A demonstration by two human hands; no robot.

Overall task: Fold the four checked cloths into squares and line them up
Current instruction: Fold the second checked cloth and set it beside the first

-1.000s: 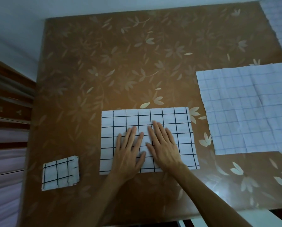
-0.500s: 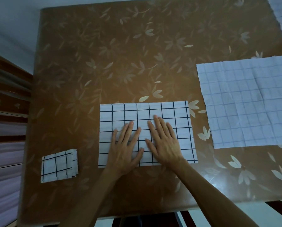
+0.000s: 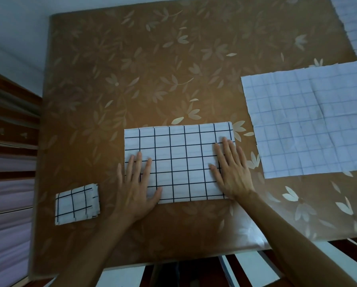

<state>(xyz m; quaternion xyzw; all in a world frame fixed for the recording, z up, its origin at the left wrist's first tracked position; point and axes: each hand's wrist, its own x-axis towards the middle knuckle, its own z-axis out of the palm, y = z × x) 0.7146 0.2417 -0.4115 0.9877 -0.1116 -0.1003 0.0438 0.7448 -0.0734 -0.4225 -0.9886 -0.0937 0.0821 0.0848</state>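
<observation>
Left of the long half-folded cloth (image 3: 179, 158), near its lower corner but apart from it, a small folded square (image 3: 77, 204) sits on the brown flowered table (image 3: 132, 69). The left hand (image 3: 136, 183) lies flat across that cloth's left edge, fingers straight and spread, holding nothing. The right hand (image 3: 231, 170) presses flat on its right end the same way. Right of the cloth, just apart, an unfolded cloth (image 3: 310, 125) lies spread open; further right and up, another cloth (image 3: 353, 23) shows only in part
</observation>
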